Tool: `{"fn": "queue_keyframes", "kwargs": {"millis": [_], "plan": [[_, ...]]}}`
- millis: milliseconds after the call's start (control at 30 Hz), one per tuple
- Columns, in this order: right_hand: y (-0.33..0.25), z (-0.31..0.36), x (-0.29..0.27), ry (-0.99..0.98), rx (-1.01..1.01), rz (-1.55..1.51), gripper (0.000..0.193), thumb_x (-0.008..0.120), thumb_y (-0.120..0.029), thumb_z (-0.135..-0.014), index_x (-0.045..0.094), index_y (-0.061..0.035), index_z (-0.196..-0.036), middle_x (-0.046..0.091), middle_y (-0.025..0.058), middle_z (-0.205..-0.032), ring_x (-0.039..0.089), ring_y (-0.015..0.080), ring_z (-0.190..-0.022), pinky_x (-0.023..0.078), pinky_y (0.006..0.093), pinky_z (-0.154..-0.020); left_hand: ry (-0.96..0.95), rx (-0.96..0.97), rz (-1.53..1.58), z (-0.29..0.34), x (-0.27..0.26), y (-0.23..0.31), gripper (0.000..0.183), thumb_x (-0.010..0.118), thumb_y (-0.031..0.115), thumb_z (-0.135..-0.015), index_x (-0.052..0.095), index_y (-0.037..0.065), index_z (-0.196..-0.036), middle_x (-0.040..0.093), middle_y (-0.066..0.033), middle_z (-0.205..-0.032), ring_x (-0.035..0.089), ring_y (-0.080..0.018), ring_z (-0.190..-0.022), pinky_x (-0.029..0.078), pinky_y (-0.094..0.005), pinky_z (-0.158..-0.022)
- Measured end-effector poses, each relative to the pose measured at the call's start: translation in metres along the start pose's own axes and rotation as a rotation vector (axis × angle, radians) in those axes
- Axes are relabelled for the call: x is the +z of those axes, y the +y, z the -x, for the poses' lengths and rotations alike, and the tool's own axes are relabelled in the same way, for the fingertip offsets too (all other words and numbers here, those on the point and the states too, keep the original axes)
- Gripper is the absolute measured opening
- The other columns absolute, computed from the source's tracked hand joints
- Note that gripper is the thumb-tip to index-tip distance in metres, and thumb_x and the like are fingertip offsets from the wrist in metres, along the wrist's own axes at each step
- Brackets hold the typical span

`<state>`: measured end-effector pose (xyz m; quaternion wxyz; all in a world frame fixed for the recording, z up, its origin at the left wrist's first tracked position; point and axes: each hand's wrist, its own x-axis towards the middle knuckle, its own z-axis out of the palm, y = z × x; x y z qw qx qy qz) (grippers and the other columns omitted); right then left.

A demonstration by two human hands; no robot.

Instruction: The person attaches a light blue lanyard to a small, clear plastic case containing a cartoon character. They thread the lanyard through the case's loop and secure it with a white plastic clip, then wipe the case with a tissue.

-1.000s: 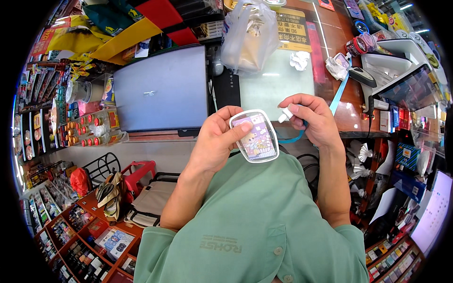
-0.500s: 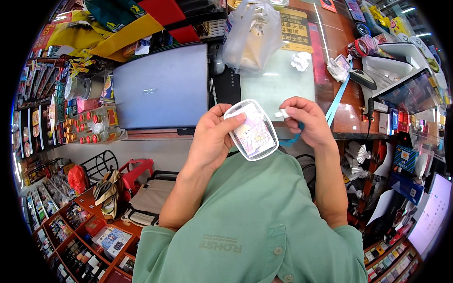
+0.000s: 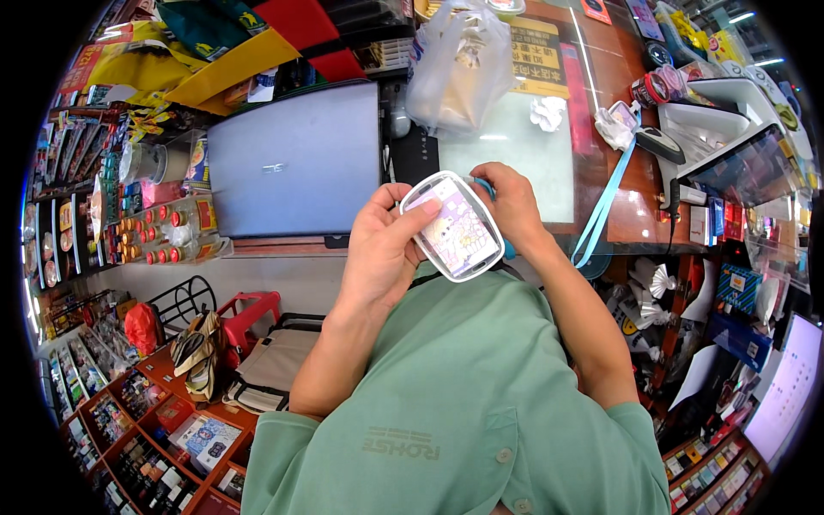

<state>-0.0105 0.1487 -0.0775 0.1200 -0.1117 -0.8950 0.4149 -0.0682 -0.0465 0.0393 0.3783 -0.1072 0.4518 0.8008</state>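
Note:
My left hand (image 3: 384,236) grips a clear, white-rimmed card holder (image 3: 468,240) with a pastel cartoon picture inside. The thumb lies across its front, and the fingers go behind it. At the upper right edge of the holder is my right hand (image 3: 512,206), its fingers closed on a blue strap (image 3: 486,185). Part of that strap and some of the right fingertips are hidden behind the holder. Both hands are in front of my chest, at the near edge of the counter.
A closed laptop (image 3: 296,163) lies at the left of the counter (image 3: 622,206). Beyond my hands are a translucent plastic bag (image 3: 459,77) and crumpled tissue (image 3: 547,112). A light blue lanyard (image 3: 605,206) hangs over the counter edge, near a handheld scanner (image 3: 661,145). Packed shelves stand on both sides.
My right hand has moved left, from apart to against the card holder's edge, carrying the blue strap. The white tab it held no longer shows. The holder has tilted and shifted slightly.

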Motion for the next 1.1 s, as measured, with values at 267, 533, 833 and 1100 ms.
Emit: {"fn": "queue_keyframes", "kwargs": {"millis": [267,533,833,1100], "plan": [[-0.073,0.009,-0.058,-0.133,0.230,-0.808,0.013,0.070,-0.009,-0.090,0.070,0.0015,-0.098,0.066,0.0084,-0.086,0.062,0.0152,-0.076,0.049,0.0279,-0.068,-0.008,0.175,0.004,-0.008,-0.005,-0.003,0.028,0.066,0.005,-0.094,0.048,0.001,-0.115,0.069,-0.0124,-0.102,0.070,-0.0181,-0.090,0.060,-0.0353,-0.081],[-0.091,0.016,-0.069,0.006,0.014,-0.654,0.013,0.069,-0.007,-0.092,0.069,0.0057,-0.095,0.065,0.0053,-0.079,0.058,0.0077,-0.064,0.047,0.0219,-0.057,-0.035,0.298,0.012,-0.016,0.018,-0.003,0.026,0.070,0.005,-0.093,0.057,0.001,-0.114,0.070,-0.0098,-0.100,0.069,-0.0143,-0.089,0.058,-0.0303,-0.077],[-0.091,0.008,-0.088,-0.175,0.275,-0.885,0.019,0.063,-0.016,-0.099,0.067,0.0027,-0.098,0.064,0.0009,-0.079,0.056,0.0051,-0.065,0.045,0.0206,-0.056,-0.065,0.382,-0.117,-0.026,0.019,0.000,0.023,0.074,0.003,-0.088,0.065,-0.003,-0.108,0.071,-0.0095,-0.097,0.067,-0.0119,-0.087,0.056,-0.0267,-0.077],[-0.090,-0.017,-0.097,-0.134,0.162,-0.648,0.021,0.058,-0.018,-0.102,0.060,0.0019,-0.107,0.063,0.0014,-0.078,0.056,0.0058,-0.068,0.047,0.0216,-0.061,-0.178,0.331,-0.277,-0.028,0.028,0.006,0.026,0.077,0.002,-0.086,0.065,-0.005,-0.109,0.071,-0.0106,-0.096,0.069,-0.0135,-0.090,0.057,-0.0268,-0.080]]}}
